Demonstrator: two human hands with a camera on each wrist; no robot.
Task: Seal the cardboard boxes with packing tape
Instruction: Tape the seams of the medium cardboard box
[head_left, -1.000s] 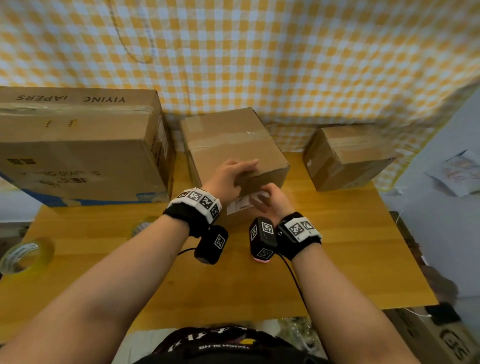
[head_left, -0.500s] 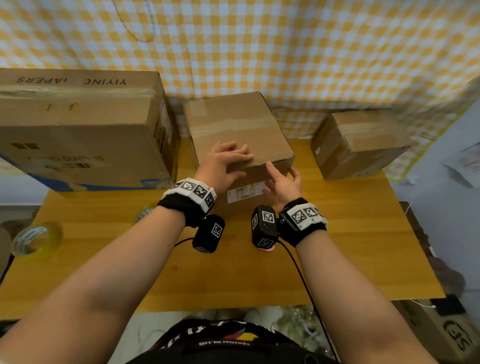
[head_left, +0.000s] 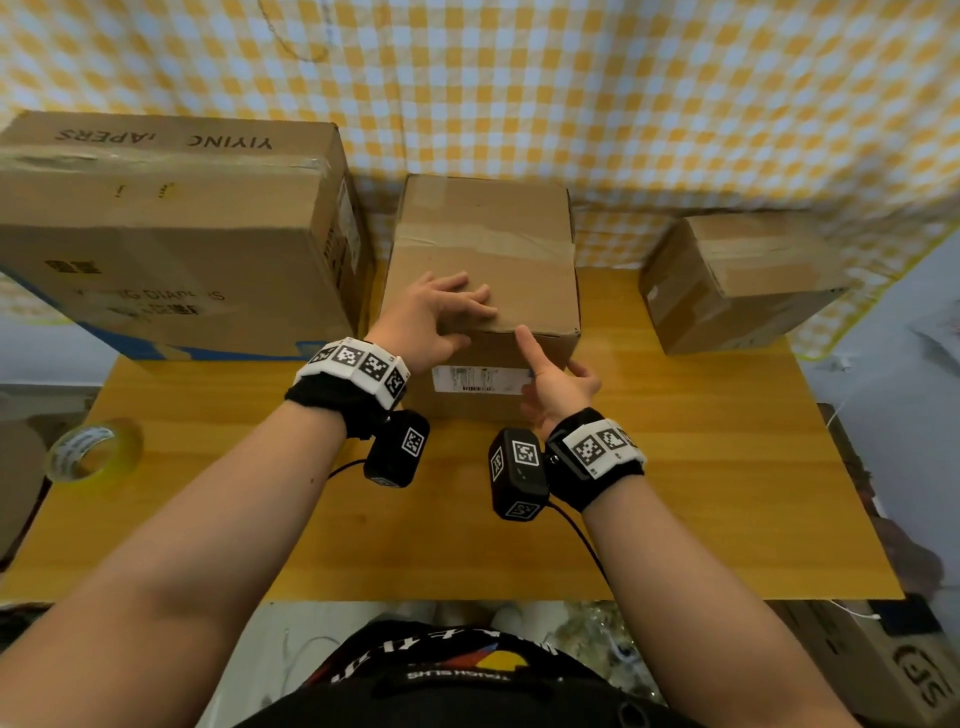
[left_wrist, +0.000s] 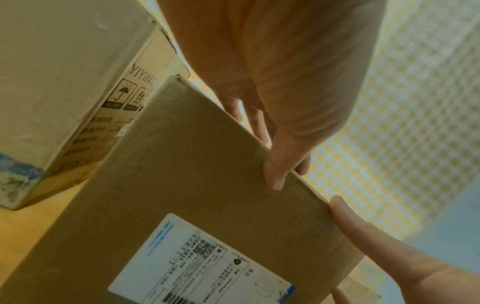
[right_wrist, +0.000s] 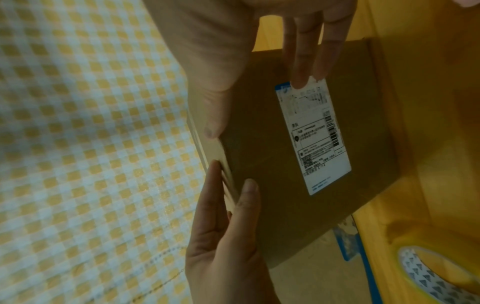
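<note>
Brown boxes (head_left: 483, 249); yellow-white checked cloth (head_left: 623, 104); yellow tape roll (head_left: 93, 452).

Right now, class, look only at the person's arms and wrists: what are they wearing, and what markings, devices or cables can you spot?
Both forearms are bare, with no sleeves. The left wrist and the right wrist each carry a black wristband topped by a white band printed with black-and-white square tags. A small black camera box, also tagged, hangs under each wrist, and a thin black cable trails from each.

yellow-and-white checked cloth (head_left: 623, 93) on the wall behind a wooden table (head_left: 701, 493), pale wall (head_left: 924, 312) at right
</note>
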